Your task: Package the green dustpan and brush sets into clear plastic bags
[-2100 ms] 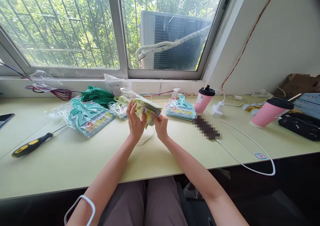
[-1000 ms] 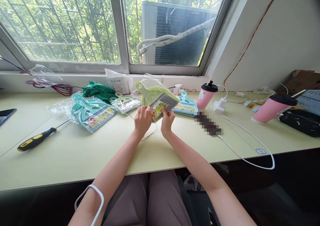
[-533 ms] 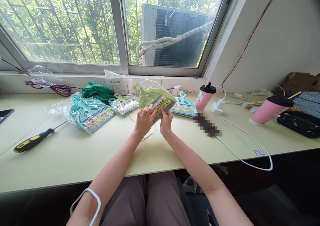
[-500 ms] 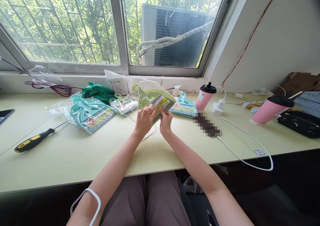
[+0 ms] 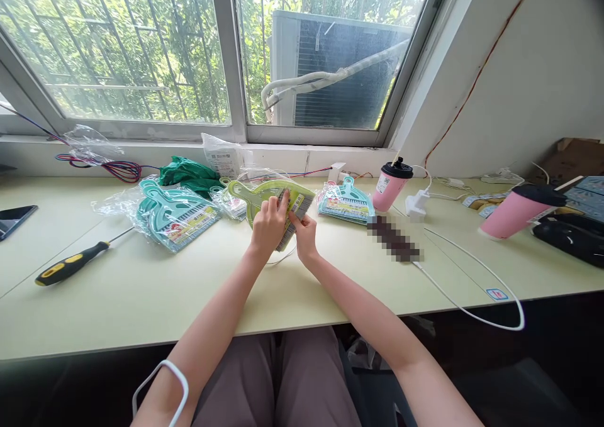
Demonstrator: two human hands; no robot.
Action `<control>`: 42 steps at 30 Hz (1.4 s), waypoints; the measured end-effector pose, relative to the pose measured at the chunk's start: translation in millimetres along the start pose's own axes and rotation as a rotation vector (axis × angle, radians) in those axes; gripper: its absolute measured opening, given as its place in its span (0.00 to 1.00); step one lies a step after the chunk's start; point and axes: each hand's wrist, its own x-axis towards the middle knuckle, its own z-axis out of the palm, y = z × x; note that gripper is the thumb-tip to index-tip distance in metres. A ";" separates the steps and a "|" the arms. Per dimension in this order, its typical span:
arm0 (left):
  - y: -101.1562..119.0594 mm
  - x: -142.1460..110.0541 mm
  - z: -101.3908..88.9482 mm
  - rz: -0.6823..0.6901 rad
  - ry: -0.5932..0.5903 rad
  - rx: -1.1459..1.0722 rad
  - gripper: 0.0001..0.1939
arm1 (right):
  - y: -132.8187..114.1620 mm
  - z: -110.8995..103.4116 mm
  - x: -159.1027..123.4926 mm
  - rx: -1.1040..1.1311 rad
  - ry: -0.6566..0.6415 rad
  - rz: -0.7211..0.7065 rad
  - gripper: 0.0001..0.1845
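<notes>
A yellow-green mini dustpan and brush set [image 5: 268, 194] in clear plastic wrap is held just above the desk, its handle pointing left. My left hand [image 5: 268, 226] is closed on its lower edge, fingers curled over the printed label. My right hand [image 5: 303, 235] pinches the same edge from the right. Teal sets in wrap [image 5: 175, 212] lie to the left, and another teal set [image 5: 345, 202] lies to the right.
A black-and-yellow screwdriver [image 5: 70, 265] lies at the left. Two pink cups [image 5: 391, 185] [image 5: 513, 212], a white charger with cable [image 5: 467, 270], a dark blurred bar [image 5: 394, 241], coloured wires [image 5: 117, 169], a green bag [image 5: 186, 171] and a phone [image 5: 14, 218] are on the pale desk [image 5: 141, 295].
The yellow-green set was held upright with its handle raised; it is now tipped down and flatter, lower toward the desk. Both hands stay on its bottom edge.
</notes>
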 end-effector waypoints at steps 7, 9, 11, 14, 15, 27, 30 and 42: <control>-5.1 -2.5 1.8 0.014 0.049 -0.056 0.28 | -1.2 -1.8 1.3 0.023 0.039 0.040 0.19; -6.0 -2.8 2.4 0.017 0.077 -0.109 0.27 | -1.8 -1.9 1.6 0.029 0.046 0.046 0.18; -6.7 -2.8 2.8 0.009 0.102 -0.139 0.26 | -2.9 -1.8 1.5 0.027 0.041 0.045 0.18; -7.3 -2.4 2.2 0.019 0.097 -0.128 0.23 | -4.8 -1.0 0.1 0.036 0.032 0.045 0.18; -7.3 -2.2 1.5 0.027 0.084 -0.115 0.22 | -5.4 -0.7 -0.6 0.043 0.031 0.048 0.18; -1.1 2.6 -12.0 0.010 0.037 -0.027 0.27 | -5.8 2.4 -3.8 0.047 0.003 0.048 0.17; 4.3 3.3 -18.5 0.022 -0.033 0.101 0.29 | -3.5 1.7 -4.2 0.039 -0.004 0.060 0.17; 2.6 5.3 -25.6 0.000 -0.059 0.140 0.21 | -3.5 1.0 -2.9 0.083 -0.001 0.073 0.15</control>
